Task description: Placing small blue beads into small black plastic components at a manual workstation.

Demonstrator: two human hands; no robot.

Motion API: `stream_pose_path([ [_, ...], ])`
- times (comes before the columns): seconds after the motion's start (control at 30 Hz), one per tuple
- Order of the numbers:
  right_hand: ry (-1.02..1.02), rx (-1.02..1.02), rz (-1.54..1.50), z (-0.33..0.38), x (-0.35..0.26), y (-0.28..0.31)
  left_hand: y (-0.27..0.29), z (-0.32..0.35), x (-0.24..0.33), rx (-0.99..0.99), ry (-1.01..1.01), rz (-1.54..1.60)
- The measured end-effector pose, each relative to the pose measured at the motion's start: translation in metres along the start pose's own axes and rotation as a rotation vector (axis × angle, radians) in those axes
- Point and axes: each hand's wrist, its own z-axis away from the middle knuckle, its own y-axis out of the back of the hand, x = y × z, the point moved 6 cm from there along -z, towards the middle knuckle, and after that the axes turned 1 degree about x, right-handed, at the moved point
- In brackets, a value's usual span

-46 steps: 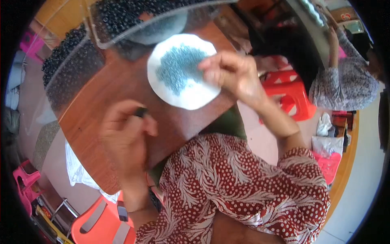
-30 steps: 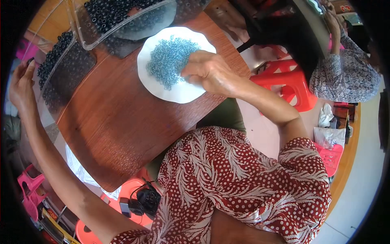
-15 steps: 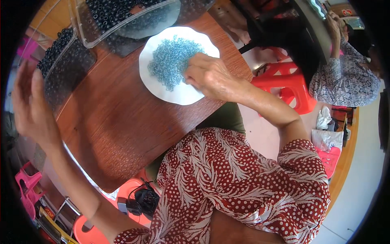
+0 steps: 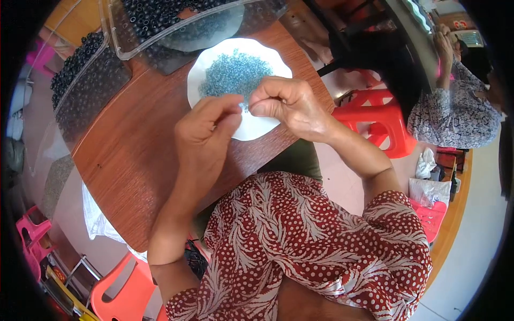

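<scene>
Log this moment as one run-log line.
left hand: pinched, above round white plate | right hand: pinched over pile of small blue beads | brown wooden table

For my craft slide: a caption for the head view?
Both hands, left hand and right hand, pinch together above a white plate of blue beads.

**Around the wooden table**

Clear plastic trays (image 4: 160,32) of dark beads (image 4: 155,13) sit at the round wooden table's (image 4: 123,160) far edge. A red plastic stool (image 4: 383,120) stands beside it, near a seated person in patterned cloth (image 4: 455,115). An orange chair (image 4: 115,291) stands lower left.
</scene>
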Motion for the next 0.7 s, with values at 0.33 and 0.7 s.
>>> stream_pose_path([
  [0.33,-0.402,-0.152,-0.530,-0.007,0.007,-0.007,-0.005,0.004,0.016,0.087,0.012,-0.077],
  [0.7,-0.188,-0.208,-0.227,-0.031,-0.019,0.000,0.011,0.009,-0.002,0.196,0.060,0.070],
])
